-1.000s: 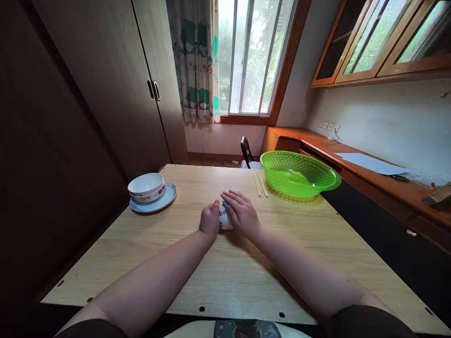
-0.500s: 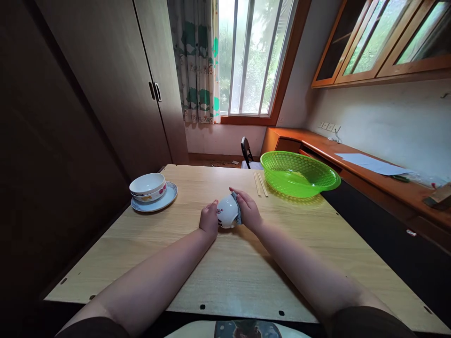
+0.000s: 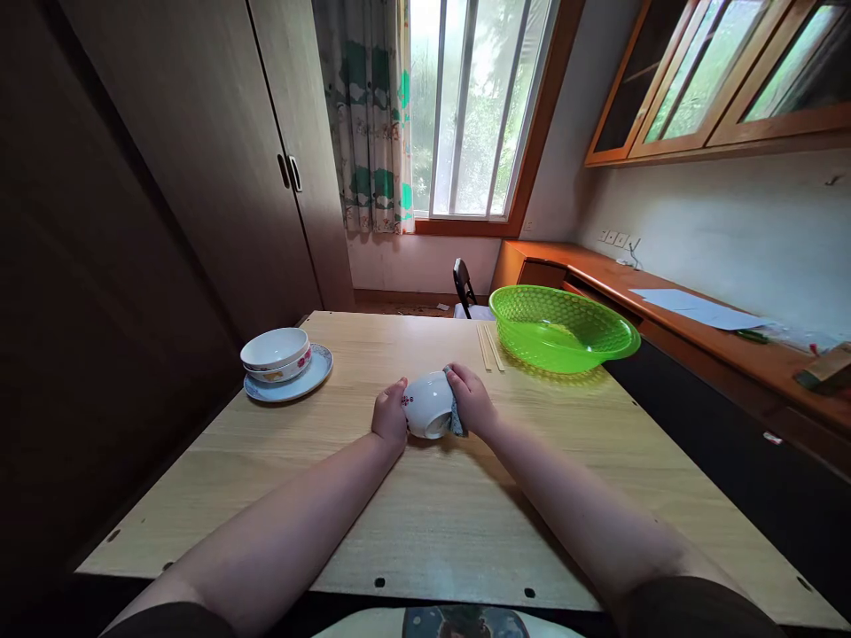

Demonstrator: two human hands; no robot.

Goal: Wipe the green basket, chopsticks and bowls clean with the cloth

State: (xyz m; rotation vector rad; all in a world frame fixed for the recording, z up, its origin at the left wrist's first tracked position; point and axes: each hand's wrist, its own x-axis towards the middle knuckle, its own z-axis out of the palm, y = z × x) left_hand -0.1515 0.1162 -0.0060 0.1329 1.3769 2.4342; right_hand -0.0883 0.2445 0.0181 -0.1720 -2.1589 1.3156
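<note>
A white bowl [image 3: 426,405] with small dark red marks is tipped on its side above the middle of the wooden table [image 3: 399,523], its base partly turned towards me. My left hand [image 3: 390,415] grips its left side, thumb on top. On the right side, my right hand [image 3: 471,398] presses a grey-blue cloth [image 3: 456,415] against the bowl, fingers closed round it. The fingers behind the bowl are hidden from view.
Two stacked bowls [image 3: 276,354] stand on a blue-rimmed plate [image 3: 319,377] at the table's left. Thin wooden chopsticks [image 3: 490,347] lie beyond my right hand, beside a large green plastic basin [image 3: 565,328]. A folding chair [image 3: 464,282] stands past the far edge.
The bowl has turned so that more of its base shows, and its marks have shifted left. My right hand and the cloth have moved slightly down and to the right.
</note>
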